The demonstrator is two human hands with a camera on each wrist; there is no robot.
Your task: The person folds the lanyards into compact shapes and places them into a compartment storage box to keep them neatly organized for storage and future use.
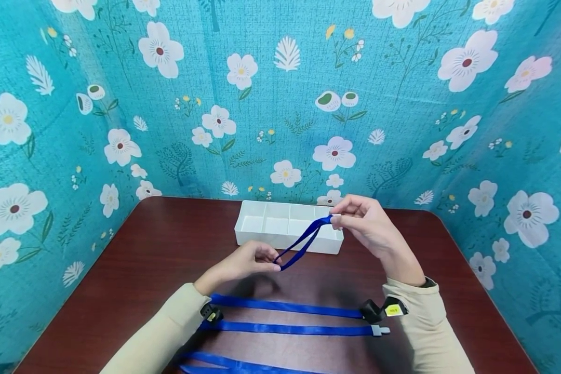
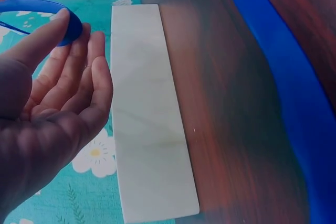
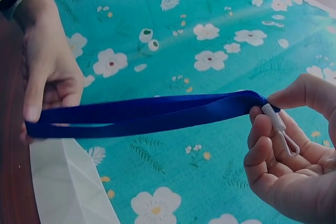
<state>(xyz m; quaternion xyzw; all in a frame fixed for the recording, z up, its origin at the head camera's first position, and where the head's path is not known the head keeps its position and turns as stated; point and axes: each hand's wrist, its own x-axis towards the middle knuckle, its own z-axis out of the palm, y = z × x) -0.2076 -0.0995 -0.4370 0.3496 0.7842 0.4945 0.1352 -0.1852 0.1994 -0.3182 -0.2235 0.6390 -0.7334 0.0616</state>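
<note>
A blue lanyard [image 1: 304, 245] is stretched in a narrow loop between both hands, above the table. My left hand [image 1: 249, 261] pinches its folded end between thumb and fingers, the other fingers loosely curled. Higher and to the right, my right hand [image 1: 366, 226] pinches the opposite end. In the right wrist view a pale clip [image 3: 281, 129] hangs from that end against the right fingers. Behind the lanyard stands a white divided tray [image 1: 287, 241], partly covered by the right hand in the head view.
More blue lanyard straps [image 1: 290, 329] lie across the near part of the dark red table [image 1: 168, 244], one ending in a grey buckle [image 1: 380, 330]. Another blue strap [image 1: 243, 365] shows at the bottom edge. A flowered teal cloth [image 1: 262, 104] hangs behind and beside the table.
</note>
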